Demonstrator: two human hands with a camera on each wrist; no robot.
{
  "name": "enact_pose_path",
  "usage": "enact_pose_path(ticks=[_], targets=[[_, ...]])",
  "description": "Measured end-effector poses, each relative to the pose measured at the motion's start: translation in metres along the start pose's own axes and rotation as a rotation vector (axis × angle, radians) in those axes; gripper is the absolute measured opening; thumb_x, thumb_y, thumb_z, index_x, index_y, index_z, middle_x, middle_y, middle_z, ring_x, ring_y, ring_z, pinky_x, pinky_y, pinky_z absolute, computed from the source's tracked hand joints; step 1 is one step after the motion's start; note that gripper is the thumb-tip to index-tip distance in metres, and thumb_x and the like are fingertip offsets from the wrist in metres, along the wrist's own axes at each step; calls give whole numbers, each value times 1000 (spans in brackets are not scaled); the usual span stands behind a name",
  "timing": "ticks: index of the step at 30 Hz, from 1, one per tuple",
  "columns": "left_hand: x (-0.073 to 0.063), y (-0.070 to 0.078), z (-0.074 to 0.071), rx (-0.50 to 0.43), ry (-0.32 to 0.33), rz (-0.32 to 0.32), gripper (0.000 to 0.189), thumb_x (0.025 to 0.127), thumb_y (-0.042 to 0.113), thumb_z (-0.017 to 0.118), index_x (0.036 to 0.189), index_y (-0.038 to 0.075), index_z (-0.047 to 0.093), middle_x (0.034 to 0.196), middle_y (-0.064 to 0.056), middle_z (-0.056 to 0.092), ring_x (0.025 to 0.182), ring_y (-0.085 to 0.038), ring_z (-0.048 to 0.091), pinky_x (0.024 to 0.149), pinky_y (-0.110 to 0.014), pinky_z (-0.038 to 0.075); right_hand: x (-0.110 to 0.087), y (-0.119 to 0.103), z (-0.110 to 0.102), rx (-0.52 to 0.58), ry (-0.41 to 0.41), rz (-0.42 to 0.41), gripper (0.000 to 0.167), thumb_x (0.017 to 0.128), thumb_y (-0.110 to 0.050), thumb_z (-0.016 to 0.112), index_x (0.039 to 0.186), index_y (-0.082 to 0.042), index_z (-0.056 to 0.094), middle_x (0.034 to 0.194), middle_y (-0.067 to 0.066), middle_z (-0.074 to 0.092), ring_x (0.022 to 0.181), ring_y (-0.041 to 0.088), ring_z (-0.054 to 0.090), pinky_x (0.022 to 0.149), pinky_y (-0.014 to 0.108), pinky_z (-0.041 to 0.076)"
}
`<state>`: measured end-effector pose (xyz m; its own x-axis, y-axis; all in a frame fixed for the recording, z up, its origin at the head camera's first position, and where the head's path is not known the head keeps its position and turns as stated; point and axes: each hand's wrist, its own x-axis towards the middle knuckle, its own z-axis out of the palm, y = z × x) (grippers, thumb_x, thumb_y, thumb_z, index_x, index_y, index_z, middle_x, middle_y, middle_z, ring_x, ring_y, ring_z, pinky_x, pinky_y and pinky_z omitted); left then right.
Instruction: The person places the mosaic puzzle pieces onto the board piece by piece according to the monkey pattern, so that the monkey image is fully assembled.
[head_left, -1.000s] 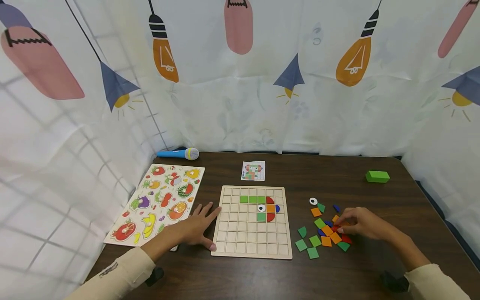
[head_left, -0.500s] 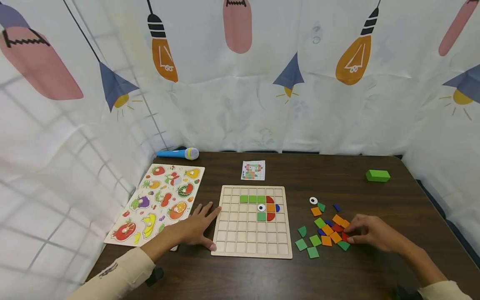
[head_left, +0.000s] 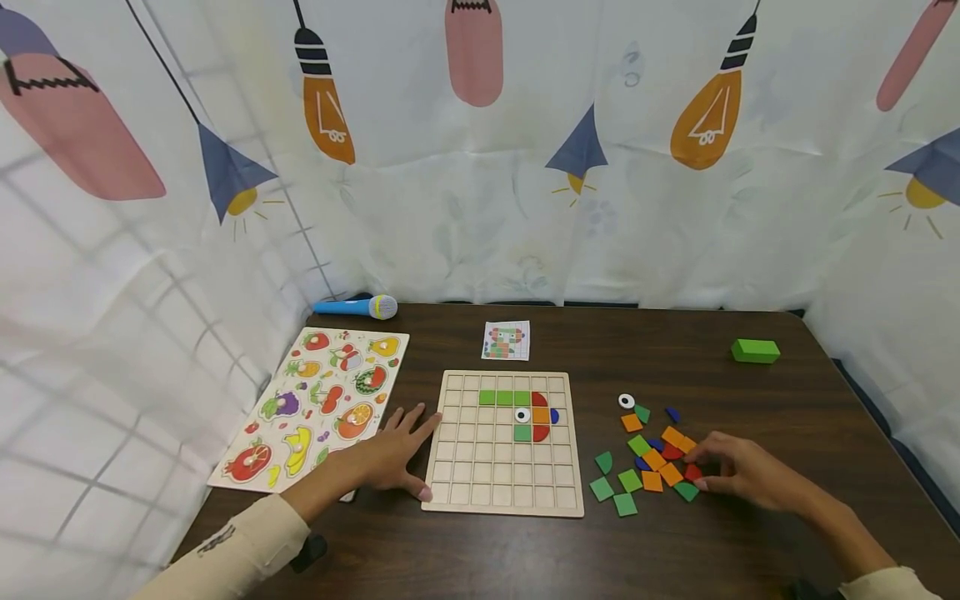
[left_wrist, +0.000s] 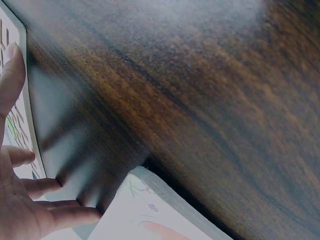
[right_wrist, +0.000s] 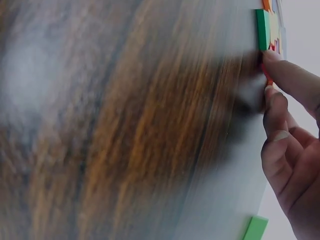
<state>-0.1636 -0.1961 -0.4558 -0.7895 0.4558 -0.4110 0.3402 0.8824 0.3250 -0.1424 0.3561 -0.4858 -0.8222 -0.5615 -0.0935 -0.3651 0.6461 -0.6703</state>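
My left hand [head_left: 397, 454] lies with fingers spread at the left edge of a wooden grid board [head_left: 480, 487]; its thumb touches the board's lower left corner. On the board lie a row of green squares [head_left: 506, 398], a white eye disc [head_left: 522, 415], an orange square [head_left: 541, 416], red half-rounds [head_left: 539, 433], a blue half-round [head_left: 554, 416] and a darker green square [head_left: 522, 432]. My right hand [head_left: 742, 475] pinches a red piece [head_left: 693, 472] between thumb and index finger at the right edge of a loose pile. Its exact shape is partly hidden by the fingers.
The pile holds orange squares [head_left: 652, 481], green squares [head_left: 626, 504], blue pieces and another eye disc [head_left: 626, 402]. A pattern card [head_left: 506, 341] lies behind the board. A fruit puzzle [head_left: 330, 392], toy microphone [head_left: 356, 307] and green block [head_left: 755, 352] stand around on the table.
My right hand has moved right and towards me, from over the pile to its right edge, uncovering orange and red pieces. The left hand has stayed at the board.
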Motion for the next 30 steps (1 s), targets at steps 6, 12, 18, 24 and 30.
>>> enact_pose_path(ticks=[6,12,18,24,30], targets=[[2,-1,1,10,-2,-17,113,76,57,81,161,15,20,165,-26,12,147,-59,13,110,-70,31,1,-5,2,91,-33,14,27,94,-23,72,112,-10,56,99,3,58,59,1,53,51,26,49],[2,-3,2,11,1,-24,113,75,56,81,161,15,20,166,-25,11,148,-58,13,110,-69,31,2,-11,4,92,-4,54,24,96,-22,69,112,-7,59,96,3,56,56,2,53,51,27,50],[2,-2,2,10,-2,-24,113,76,57,81,161,15,20,166,-25,12,147,-58,13,110,-69,31,9,-21,1,100,65,28,10,97,-21,67,104,-13,67,90,-1,66,59,5,58,52,27,51],[2,-1,1,3,0,-22,113,75,57,81,161,15,21,165,-25,12,147,-59,13,110,-70,31,30,-40,0,123,84,-88,10,98,-16,66,106,-12,69,84,1,70,57,9,60,51,27,51],[1,0,1,-9,3,-31,112,75,55,82,161,16,21,166,-24,12,148,-57,13,110,-69,31,67,-64,5,68,58,-79,28,95,-23,70,117,-7,65,93,-1,65,60,5,55,53,24,50]])
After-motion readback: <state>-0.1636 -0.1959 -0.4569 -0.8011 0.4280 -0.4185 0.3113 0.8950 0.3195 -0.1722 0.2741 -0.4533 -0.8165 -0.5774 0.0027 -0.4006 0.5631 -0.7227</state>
